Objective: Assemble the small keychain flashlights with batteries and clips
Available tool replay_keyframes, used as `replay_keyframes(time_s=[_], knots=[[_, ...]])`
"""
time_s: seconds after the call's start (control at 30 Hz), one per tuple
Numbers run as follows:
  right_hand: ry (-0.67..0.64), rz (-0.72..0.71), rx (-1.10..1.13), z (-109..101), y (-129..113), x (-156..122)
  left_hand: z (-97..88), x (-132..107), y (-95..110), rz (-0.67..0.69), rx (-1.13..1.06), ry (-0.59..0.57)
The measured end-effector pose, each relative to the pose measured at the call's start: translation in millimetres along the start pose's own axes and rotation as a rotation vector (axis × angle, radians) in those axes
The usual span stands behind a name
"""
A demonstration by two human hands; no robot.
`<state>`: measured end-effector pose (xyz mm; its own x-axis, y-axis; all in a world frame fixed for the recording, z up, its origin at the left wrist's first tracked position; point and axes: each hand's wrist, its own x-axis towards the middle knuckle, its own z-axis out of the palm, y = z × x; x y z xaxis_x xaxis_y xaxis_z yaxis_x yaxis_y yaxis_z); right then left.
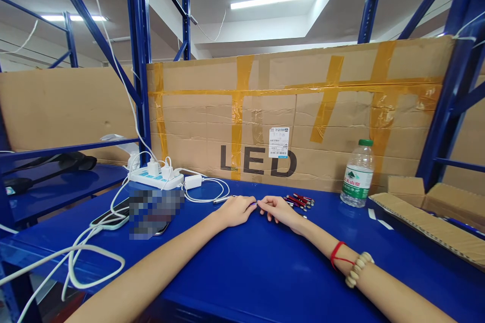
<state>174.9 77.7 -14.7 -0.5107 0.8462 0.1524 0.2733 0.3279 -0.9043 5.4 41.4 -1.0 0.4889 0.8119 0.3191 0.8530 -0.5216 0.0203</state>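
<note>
My left hand is closed over a slim pen just above the blue tabletop. The pen's silvery end sticks out to the left of the hand, and a small purple part shows by the fingertips on the right. Close beside it, my right hand has its thumb and forefinger pinched together at the pen's right end. What lies in that pinch is too small to make out. Behind the right hand lies a loose pile of dark red pen parts with silvery ends.
A water bottle with a green cap and an open cardboard box stand to the right. On the left are a power strip, white cables and a phone. A taped cardboard sheet closes off the back.
</note>
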Motion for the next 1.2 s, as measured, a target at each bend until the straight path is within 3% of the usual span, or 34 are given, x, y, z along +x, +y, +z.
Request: replay_keyframes(time_s=[1.2], knots=[[-0.008, -0.006, 0.003, -0.6, 1.3, 0.2, -0.9, -0.5, 1.0, 0.001, 0.009, -0.006]])
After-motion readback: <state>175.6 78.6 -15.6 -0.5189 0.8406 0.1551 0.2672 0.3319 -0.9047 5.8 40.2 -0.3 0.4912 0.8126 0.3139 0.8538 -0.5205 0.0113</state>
